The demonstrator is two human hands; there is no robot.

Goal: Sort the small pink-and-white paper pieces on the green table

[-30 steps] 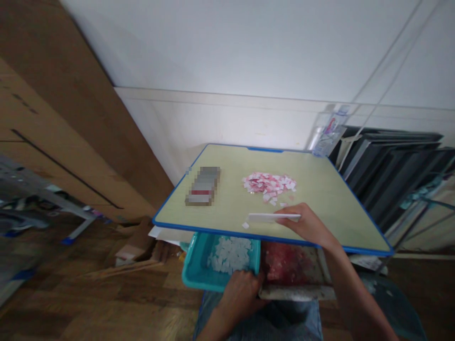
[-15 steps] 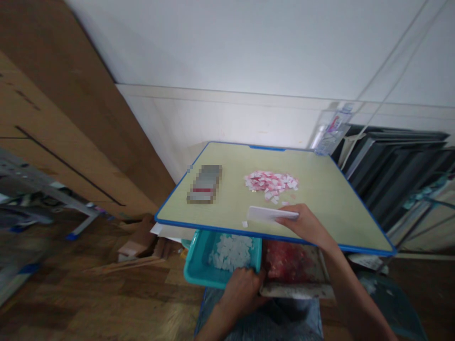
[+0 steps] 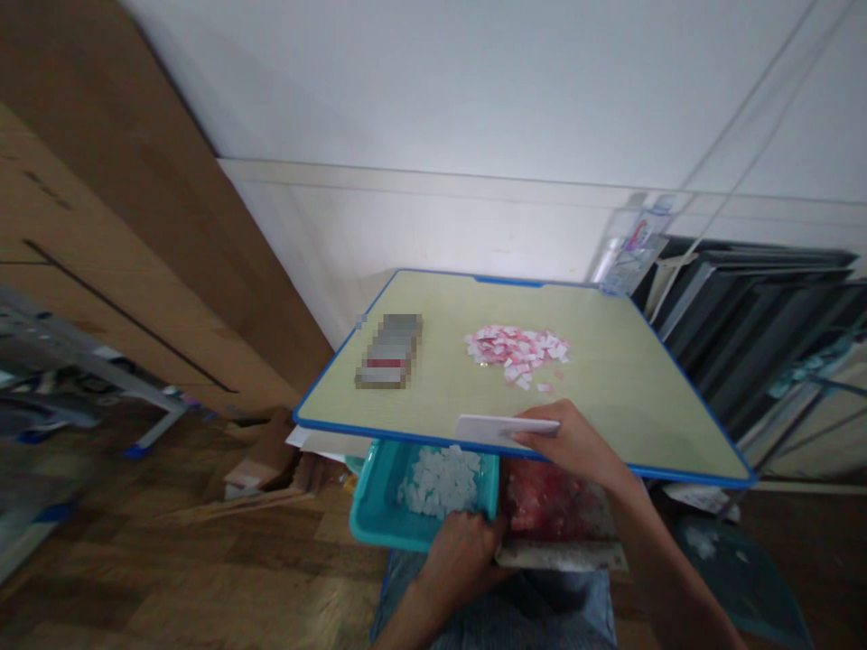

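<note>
On my feed the white scraper card (image 3: pixel 491 429) sits at the counter's (image 3: pixel 637 397) 6 o'clock edge, taking 12 as toward the wall (image 3: pixel 420 217); the right hand (image 3: pixel 570 439) has its 3 o'clock end pinched between thumb and fingers. It lies along the blue rim (image 3: pixel 386 432), straddling the line between the teal basin (image 3: pixel 377 515) at 7 o'clock and the red-stained tray (image 3: pixel 562 555) at 5. I read this as a short scrape over the edge, so I'd keep the card level, press lightly and favour its 9 o'clock end, above the basin; anything off the other end could land in the tray. The left hand (image 3: pixel 467 548) is curled at the basin's 4 o'clock corner; I can't tell whether its grip is closed on anything, but I'd keep the basin snug beneath. The pile of pink-and-white chips (image 3: pixel 515 350), mid-counter, lies apart from the card, so I'd leave it undisturbed.
</note>
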